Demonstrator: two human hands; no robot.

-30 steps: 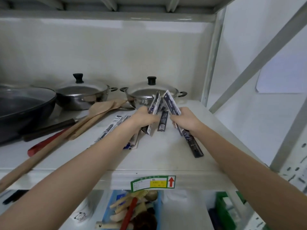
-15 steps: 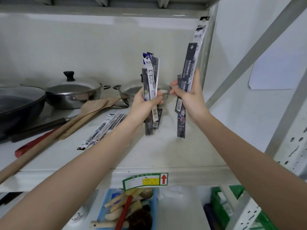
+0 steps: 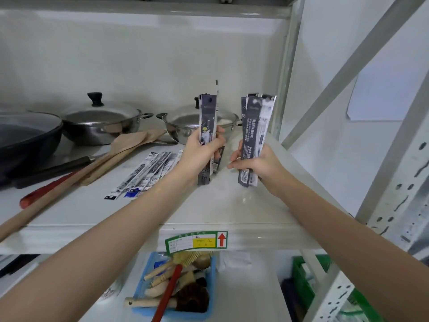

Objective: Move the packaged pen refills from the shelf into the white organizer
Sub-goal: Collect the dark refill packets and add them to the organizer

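Left hand and right hand: each grip closed on an upright bundle of refill packs, held above the shelf. Loose packs lie on the shelf left of the left hand. Risk: slick sleeves fanning and slipping out; white organizer unseen.

2 lidded pots, wooden spatula.

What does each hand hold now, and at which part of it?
The left hand grips a bundle of refill packets around its lower half. The right hand grips a second bundle near its bottom end. Both bundles stand upright.
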